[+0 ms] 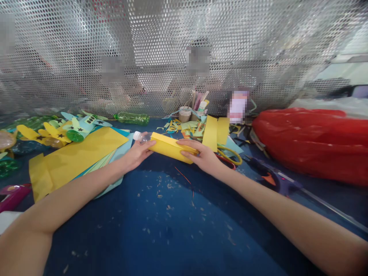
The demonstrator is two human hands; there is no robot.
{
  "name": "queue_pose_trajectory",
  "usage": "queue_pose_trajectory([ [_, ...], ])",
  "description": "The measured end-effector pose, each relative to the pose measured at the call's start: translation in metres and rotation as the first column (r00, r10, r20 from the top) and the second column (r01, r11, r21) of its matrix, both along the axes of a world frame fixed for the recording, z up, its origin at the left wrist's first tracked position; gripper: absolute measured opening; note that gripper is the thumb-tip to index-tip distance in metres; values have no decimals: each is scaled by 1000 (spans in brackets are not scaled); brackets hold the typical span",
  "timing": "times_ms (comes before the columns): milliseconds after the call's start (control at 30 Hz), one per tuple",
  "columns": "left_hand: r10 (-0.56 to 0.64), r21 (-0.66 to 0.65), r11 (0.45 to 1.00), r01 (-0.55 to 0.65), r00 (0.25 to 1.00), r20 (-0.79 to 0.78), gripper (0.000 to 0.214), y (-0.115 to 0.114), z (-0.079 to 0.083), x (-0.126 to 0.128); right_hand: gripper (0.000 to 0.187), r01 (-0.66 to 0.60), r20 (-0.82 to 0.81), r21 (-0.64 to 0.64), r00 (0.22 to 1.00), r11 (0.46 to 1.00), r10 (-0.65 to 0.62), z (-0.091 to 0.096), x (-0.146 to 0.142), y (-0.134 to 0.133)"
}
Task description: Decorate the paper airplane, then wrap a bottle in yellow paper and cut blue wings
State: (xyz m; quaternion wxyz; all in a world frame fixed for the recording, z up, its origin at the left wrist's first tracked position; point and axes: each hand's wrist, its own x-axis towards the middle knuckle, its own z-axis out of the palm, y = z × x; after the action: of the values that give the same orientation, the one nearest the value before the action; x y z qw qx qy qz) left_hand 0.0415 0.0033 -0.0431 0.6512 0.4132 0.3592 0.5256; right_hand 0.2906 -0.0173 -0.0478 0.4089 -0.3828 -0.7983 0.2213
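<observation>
A clear plastic bottle (145, 137) with a white cap lies sideways above the blue table, its body wrapped in a yellow paper sheet (169, 147). My left hand (137, 154) grips it near the neck, thumb on the paper's edge. At the other end, my right hand (202, 155) has its fingers on top of the yellow paper and its thumb lower on the side. Most of the bottle is hidden inside the paper. Just beyond my right hand lie scissors with yellow handles (230, 155) and folded yellow paper strips (211, 133).
Left are stacked yellow sheets (83, 153), paper-and-bottle planes (82, 126) and a magenta tool (14, 196). A green bottle (133, 118), paper scraps and a cup (184, 114) of sticks stand behind. Right are a glue gun (280, 180) and a red plastic bag (310, 142).
</observation>
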Motion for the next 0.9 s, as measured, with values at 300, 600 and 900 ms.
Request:
queue_pose_trajectory([
  [300,402,590,752,295,504,-764,89,4,28,-39,32,-98,126,45,988,994,92,5,-4,-3],
  [600,23,220,709,670,290,-957,51,-3,45,-13,54,-168,224,-161,953,973,202,40,19,-4],
  [900,90,360,802,477,500,-861,40,-6,21,1,55,-135,64,-301,985,944,162,22,29,11],
])
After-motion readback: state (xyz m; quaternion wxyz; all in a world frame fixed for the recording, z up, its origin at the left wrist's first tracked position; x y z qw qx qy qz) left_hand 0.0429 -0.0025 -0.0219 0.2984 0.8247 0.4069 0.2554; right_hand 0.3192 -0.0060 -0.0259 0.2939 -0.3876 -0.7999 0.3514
